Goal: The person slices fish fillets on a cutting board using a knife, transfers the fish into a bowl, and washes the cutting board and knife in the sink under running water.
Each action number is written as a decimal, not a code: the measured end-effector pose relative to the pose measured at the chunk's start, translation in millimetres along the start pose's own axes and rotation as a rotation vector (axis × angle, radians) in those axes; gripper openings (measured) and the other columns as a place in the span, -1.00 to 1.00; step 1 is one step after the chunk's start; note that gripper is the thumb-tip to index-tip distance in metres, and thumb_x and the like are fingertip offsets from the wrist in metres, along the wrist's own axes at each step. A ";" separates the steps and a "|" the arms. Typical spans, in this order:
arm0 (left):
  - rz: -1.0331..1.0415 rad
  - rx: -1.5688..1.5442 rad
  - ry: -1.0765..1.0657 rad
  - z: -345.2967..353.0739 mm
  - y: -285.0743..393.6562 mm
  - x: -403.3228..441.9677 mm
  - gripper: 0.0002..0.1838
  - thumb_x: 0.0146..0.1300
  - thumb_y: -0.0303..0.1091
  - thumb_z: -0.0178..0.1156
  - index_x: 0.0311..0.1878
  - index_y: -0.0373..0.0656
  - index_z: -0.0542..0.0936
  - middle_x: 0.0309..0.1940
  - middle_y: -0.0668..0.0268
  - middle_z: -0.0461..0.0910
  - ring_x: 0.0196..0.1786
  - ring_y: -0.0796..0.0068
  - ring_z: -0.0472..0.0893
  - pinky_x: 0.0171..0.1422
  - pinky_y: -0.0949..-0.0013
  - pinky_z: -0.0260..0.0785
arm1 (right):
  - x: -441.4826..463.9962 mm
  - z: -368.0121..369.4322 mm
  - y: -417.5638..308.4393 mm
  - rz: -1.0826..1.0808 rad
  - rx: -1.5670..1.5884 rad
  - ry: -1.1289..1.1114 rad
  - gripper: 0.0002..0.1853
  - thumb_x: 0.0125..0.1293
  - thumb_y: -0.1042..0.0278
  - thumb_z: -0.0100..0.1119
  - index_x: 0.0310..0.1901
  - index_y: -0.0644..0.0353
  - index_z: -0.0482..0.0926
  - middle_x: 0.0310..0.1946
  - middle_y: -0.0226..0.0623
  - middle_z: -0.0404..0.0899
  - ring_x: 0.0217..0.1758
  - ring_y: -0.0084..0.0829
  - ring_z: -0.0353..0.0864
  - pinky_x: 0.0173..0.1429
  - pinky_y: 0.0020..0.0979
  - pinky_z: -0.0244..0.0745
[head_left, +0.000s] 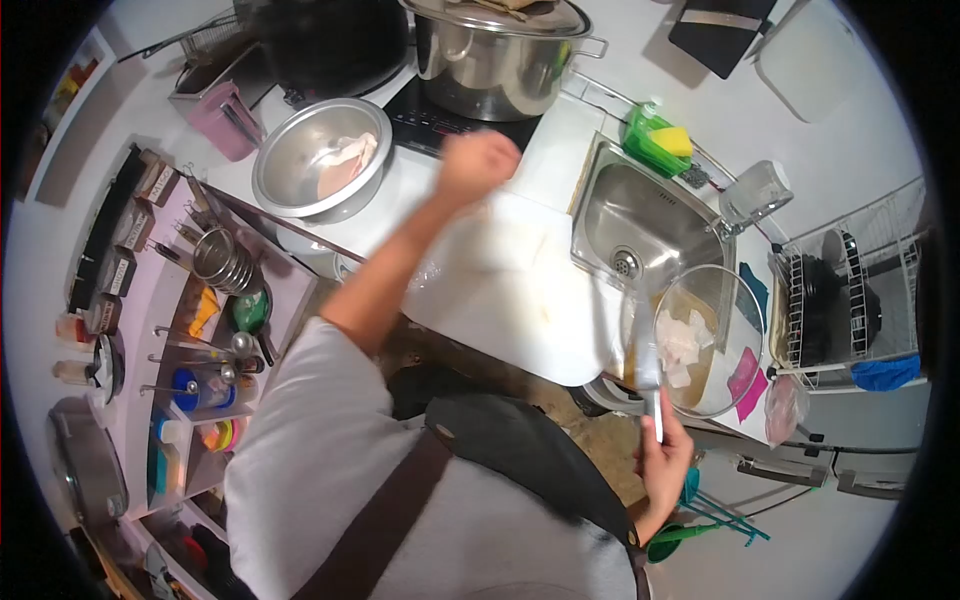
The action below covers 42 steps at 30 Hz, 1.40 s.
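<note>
Shiny silvery knife (646,345), right fingers (678,438) pinching its pale handle (655,412), left fingers (492,152) blurred, grip unclear

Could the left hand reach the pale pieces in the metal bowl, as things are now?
Probably yes: the left hand is near the metal bowl, which has no lid, and only its rim stands before the pale pieces. Blur hides whether the hand is empty.

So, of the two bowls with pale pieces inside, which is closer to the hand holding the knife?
The clear bowl, by the sink and close to the right hand; the metal bowl stands farther off, near the cooktop.
</note>
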<state>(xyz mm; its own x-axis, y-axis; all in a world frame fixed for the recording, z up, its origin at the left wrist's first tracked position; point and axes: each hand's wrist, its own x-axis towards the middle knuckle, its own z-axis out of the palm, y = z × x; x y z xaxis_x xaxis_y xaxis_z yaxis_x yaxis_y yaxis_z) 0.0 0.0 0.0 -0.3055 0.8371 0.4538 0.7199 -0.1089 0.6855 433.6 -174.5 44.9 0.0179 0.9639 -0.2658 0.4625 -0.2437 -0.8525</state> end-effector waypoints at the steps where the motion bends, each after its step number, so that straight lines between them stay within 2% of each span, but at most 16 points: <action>1: -0.004 0.009 -0.001 -3.1 -1.4 -1.9 -0.75 0.04 -0.28 0.24 -0.20 -0.16 0.62 -0.40 0.19 0.65 -0.37 0.41 0.61 -0.23 0.38 0.43 | 5.7 11.2 6.2 -0.006 0.002 -0.028 -0.55 0.28 0.35 0.16 0.22 0.05 0.43 -0.56 -0.55 0.47 -0.68 -0.77 0.25 -0.64 -0.64 0.18; 3: -0.148 0.246 0.085 -42.2 -63.9 20.0 -0.83 0.02 -0.29 0.27 -0.39 -0.19 0.60 -0.44 0.18 0.63 -0.42 0.35 0.60 -0.29 0.32 0.40 | 22.9 37.1 0.5 0.009 -0.004 -0.078 -0.57 0.26 0.38 0.18 0.19 0.06 0.47 -0.59 -0.56 0.42 -0.67 -0.75 0.23 -0.60 -0.63 0.19; 4: -0.209 0.514 -0.025 -67.5 -93.5 25.9 -0.64 0.03 -0.07 0.30 -0.47 -0.24 0.58 -0.45 0.12 0.62 -0.39 0.21 0.61 -0.27 0.27 0.41 | 30.0 51.3 5.5 -0.029 -0.028 -0.078 -0.57 0.26 0.34 0.19 0.18 0.03 0.48 -0.62 -0.51 0.41 -0.67 -0.71 0.23 -0.58 -0.59 0.20; 5: -0.475 0.397 -0.216 -88.6 -99.0 33.6 -0.41 -0.02 0.21 0.27 -0.47 -0.27 0.59 -0.44 0.05 0.61 -0.35 0.10 0.60 -0.24 0.21 0.41 | 39.1 68.6 16.3 -0.068 -0.050 -0.074 -0.58 0.25 0.31 0.20 0.17 -0.01 0.49 -0.65 -0.47 0.40 -0.67 -0.66 0.23 -0.56 -0.55 0.21; 6: -0.504 0.555 -0.390 -98.6 -125.9 45.8 -0.26 -0.07 0.27 0.30 -0.16 -0.33 0.59 -0.31 0.00 0.62 -0.19 0.15 0.62 -0.08 0.26 0.43 | 46.3 81.4 22.8 -0.064 -0.043 -0.071 -0.58 0.25 0.31 0.20 0.17 -0.01 0.49 -0.65 -0.47 0.40 -0.67 -0.66 0.23 -0.56 -0.55 0.21; 8: -0.428 0.606 -0.510 -105.3 -182.8 43.5 -0.25 -0.07 0.29 0.29 -0.13 -0.32 0.58 -0.25 0.00 0.61 -0.14 0.14 0.61 -0.03 0.25 0.42 | 58.2 101.0 32.7 -0.184 -0.345 0.003 -0.56 0.22 0.22 0.21 0.17 -0.09 0.49 -0.71 -0.32 0.33 -0.68 -0.55 0.22 -0.51 -0.47 0.23; 12: -0.177 0.670 -0.811 -113.8 -199.5 35.3 -0.27 0.01 0.26 0.23 -0.05 -0.30 0.55 -0.11 0.01 0.59 -0.05 0.08 0.57 0.08 0.20 0.37 | 64.1 122.8 37.9 -0.093 -0.294 -0.005 -0.55 0.20 0.18 0.22 0.16 -0.12 0.49 -0.77 -0.30 0.28 -0.69 -0.53 0.19 -0.49 -0.45 0.24; 15: -0.149 0.445 -0.759 -111.3 -231.3 38.3 -0.38 0.12 0.17 0.16 -0.09 -0.29 0.51 -0.18 -0.04 0.58 -0.12 0.06 0.58 -0.02 0.18 0.36 | 59.0 131.3 24.8 -0.064 -0.183 0.014 -0.56 0.22 0.21 0.22 0.16 -0.06 0.50 -0.77 -0.34 0.33 -0.70 -0.59 0.19 -0.51 -0.49 0.23; 22: 0.066 0.625 -0.685 -100.4 -243.2 38.4 -0.58 0.24 -0.08 0.00 -0.06 -0.29 0.42 -0.19 -0.11 0.54 -0.11 -0.08 0.54 0.01 0.11 0.35 | 62.7 142.9 20.5 -0.050 -0.068 0.044 -0.55 0.25 0.27 0.19 0.18 0.07 0.47 -0.74 -0.42 0.39 -0.71 -0.66 0.30 -0.55 -0.54 0.25; 24: -0.055 0.539 -0.621 -101.2 -246.8 39.8 -0.68 0.21 -0.29 0.01 -0.02 -0.26 0.42 -0.10 -0.12 0.52 -0.01 -0.11 0.51 0.10 0.07 0.32 | 63.1 142.7 23.6 -0.104 -0.042 0.003 -0.54 0.29 0.30 0.17 0.23 0.09 0.42 -0.60 -0.53 0.43 -0.68 -0.72 0.31 -0.63 -0.60 0.18; 27: 0.005 0.414 -0.464 -119.0 -252.6 42.6 -0.71 0.24 -0.36 -0.04 0.00 -0.25 0.40 -0.06 -0.10 0.50 0.00 -0.07 0.51 0.11 0.08 0.32 | 60.4 140.7 23.1 -0.109 -0.024 0.005 -0.54 0.29 0.29 0.17 0.23 0.10 0.42 -0.60 -0.54 0.43 -0.68 -0.72 0.30 -0.63 -0.60 0.18; 28: -0.150 0.262 -0.509 -128.4 -238.4 45.6 -0.73 0.26 -0.39 -0.07 0.01 -0.21 0.39 -0.03 -0.08 0.48 0.02 0.01 0.51 0.10 0.12 0.32 | 59.8 139.7 25.3 -0.105 -0.024 0.008 -0.54 0.29 0.29 0.17 0.23 0.10 0.42 -0.60 -0.54 0.43 -0.68 -0.72 0.30 -0.63 -0.60 0.18; 32: -0.347 0.160 -0.676 -161.5 -168.8 49.3 -0.76 0.31 -0.34 -0.05 0.01 -0.16 0.40 -0.05 -0.05 0.49 -0.02 0.07 0.53 0.07 0.15 0.33 | 62.3 133.8 31.5 -0.093 -0.023 0.002 -0.54 0.29 0.28 0.17 0.23 0.09 0.43 -0.59 -0.54 0.42 -0.68 -0.72 0.30 -0.63 -0.60 0.18; 34: 0.200 0.284 -0.740 -167.4 -184.4 52.3 -0.76 0.35 -0.26 -0.03 -0.01 -0.14 0.43 -0.11 -0.02 0.53 -0.10 0.04 0.56 0.00 0.15 0.36 | 62.3 132.7 32.8 -0.087 -0.030 -0.002 -0.54 0.29 0.28 0.17 0.22 0.08 0.43 -0.60 -0.54 0.42 -0.68 -0.72 0.30 -0.63 -0.60 0.19; 40: 0.197 0.484 -0.421 -148.0 -184.7 57.4 -0.73 0.34 -0.20 -0.01 -0.20 -0.24 0.49 -0.40 0.03 0.56 -0.29 0.05 0.56 -0.18 0.16 0.34 | 65.2 129.6 30.6 -0.101 -0.077 -0.049 -0.54 0.29 0.29 0.17 0.22 0.07 0.43 -0.62 -0.52 0.42 -0.68 -0.71 0.31 -0.63 -0.59 0.20; 42: 0.153 0.434 -0.437 -147.5 -174.1 61.7 -0.71 0.33 -0.18 0.01 -0.26 -0.26 0.49 -0.45 0.02 0.53 -0.35 0.06 0.53 -0.23 0.18 0.33 | 65.3 125.8 30.1 -0.098 -0.109 -0.067 -0.54 0.28 0.28 0.17 0.22 0.06 0.43 -0.62 -0.52 0.42 -0.69 -0.71 0.31 -0.63 -0.59 0.20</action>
<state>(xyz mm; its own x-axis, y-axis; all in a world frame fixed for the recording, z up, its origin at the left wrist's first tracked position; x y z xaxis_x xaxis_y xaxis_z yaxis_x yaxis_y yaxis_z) -236.1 -8.5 -7.3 0.0375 0.9808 0.1913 0.9505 -0.0941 0.2962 337.2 -132.4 -54.7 -0.0893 0.9724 -0.2157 0.5525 -0.1318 -0.8230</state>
